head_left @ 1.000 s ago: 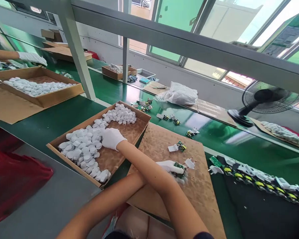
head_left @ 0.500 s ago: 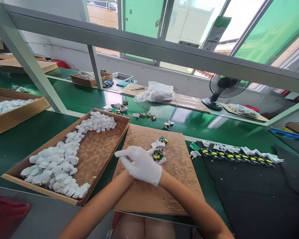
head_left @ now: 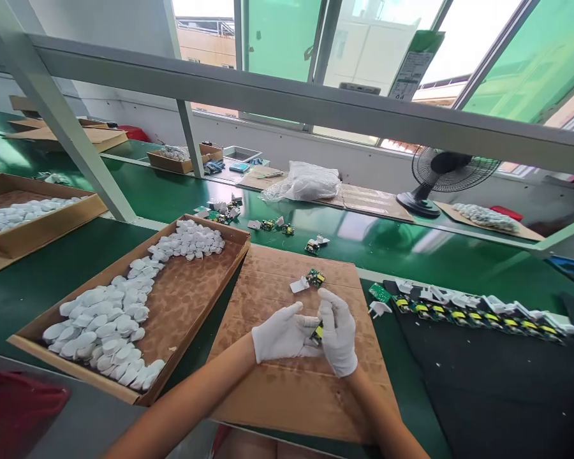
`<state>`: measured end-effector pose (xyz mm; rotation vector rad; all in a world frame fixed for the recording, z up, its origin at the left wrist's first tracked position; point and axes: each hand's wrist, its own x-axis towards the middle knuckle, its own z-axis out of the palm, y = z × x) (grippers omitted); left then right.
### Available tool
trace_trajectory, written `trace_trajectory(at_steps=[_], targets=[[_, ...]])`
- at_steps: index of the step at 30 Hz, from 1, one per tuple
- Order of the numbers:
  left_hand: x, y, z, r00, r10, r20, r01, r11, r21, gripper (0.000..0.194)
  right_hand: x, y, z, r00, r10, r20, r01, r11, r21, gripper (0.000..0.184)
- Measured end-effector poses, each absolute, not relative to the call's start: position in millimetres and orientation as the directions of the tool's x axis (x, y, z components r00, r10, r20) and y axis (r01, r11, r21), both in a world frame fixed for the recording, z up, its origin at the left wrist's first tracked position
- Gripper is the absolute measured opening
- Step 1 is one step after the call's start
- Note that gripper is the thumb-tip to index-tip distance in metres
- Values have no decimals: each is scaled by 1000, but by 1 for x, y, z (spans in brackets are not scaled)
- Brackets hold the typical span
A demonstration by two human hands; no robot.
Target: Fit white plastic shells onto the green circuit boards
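Both white-gloved hands come together over the cardboard sheet (head_left: 287,401), and right there in the middle is the small circuit board (head_left: 317,333), a flash of yellow showing between the gloves! The left hand (head_left: 280,335) comes in from the side, palm partly open, its thumb lifted clear, its fingers reaching above and below the board and gripping it at the tips. So the piece sits out at the very ends of those fingers, well away from the palm. On the other flank, the right hand (head_left: 338,331) stands upright, fingers bent together, close up against the board's right side and hiding much of it; whether those fingers are clamped on it too, I cannot tell.

Just beyond the fingertips, a second circuit board (head_left: 315,278) lies on the cardboard with its white casing (head_left: 299,285) beside it, both near the hands. Over to the left, the shallow cardboard tray (head_left: 186,293) carries a long heap of white pieces (head_left: 108,325), well apart from the grip. And out to the right, a neat row of boards (head_left: 473,319) with white casings lines the far edge of the black mat (head_left: 497,389)!
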<state>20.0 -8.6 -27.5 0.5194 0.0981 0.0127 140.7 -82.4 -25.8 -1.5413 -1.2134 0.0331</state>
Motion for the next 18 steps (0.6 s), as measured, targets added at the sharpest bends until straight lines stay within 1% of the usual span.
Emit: trace_trajectory(at_steps=[1, 2, 4, 7, 9, 10, 11, 12, 13, 14, 15, 16, 17, 18], targets=[[21, -8, -30, 994, 49, -97, 2, 883, 468, 44, 142, -84, -26, 525, 675, 519, 591, 150, -793, 29], [22, -9, -32, 992, 58, -110, 0, 885, 466, 35, 142, -85, -27, 556, 676, 483, 532, 157, -832, 29], [23, -11, -36, 988, 67, -139, 14, 859, 512, 27, 139, -87, -29, 542, 718, 436, 449, 191, -873, 28], [23, -14, -38, 985, 85, -147, 2, 859, 511, 26, 135, -88, -28, 475, 782, 404, 354, 251, -901, 24], [25, -15, -38, 976, 160, -148, -66, 864, 499, 29, 136, -81, -22, 513, 780, 357, 256, 258, -932, 21], [27, -15, -38, 964, 209, -165, -96, 851, 517, 32, 139, -73, -16, 528, 787, 319, 227, 230, -946, 20], [29, -15, -38, 947, 256, -192, -110, 823, 557, 37, 143, -61, -10, 519, 809, 278, 254, 165, -953, 20], [31, -16, -38, 927, 299, -225, -100, 777, 621, 42, 148, -45, -2, 486, 843, 233, 328, 71, -942, 22], [32, -16, -38, 903, 347, -252, -76, 708, 702, 45, 153, -25, 5, 437, 881, 183, 441, -32, -897, 25], [33, -18, -38, 880, 400, -258, -44, 608, 793, 45, 158, -1, 13, 379, 917, 122, 604, -145, -784, 29], [32, -20, -38, 862, 452, -229, -18, 478, 878, 44, 162, 26, 19, 351, 933, 84, 672, -188, -717, 31], [31, -23, -38, 851, 499, -165, -10, 328, 944, 43, 165, 54, 25, 348, 935, 69, 703, -211, -679, 31], [28, -26, -38, 844, 530, -85, -10, 175, 985, 42, 167, 84, 29, 341, 938, 53, 734, -231, -639, 30], [26, -29, -37, 843, 538, -9, -12, 34, 999, 42, 168, 112, 32, 342, 939, 34, 762, -256, -595, 30]])
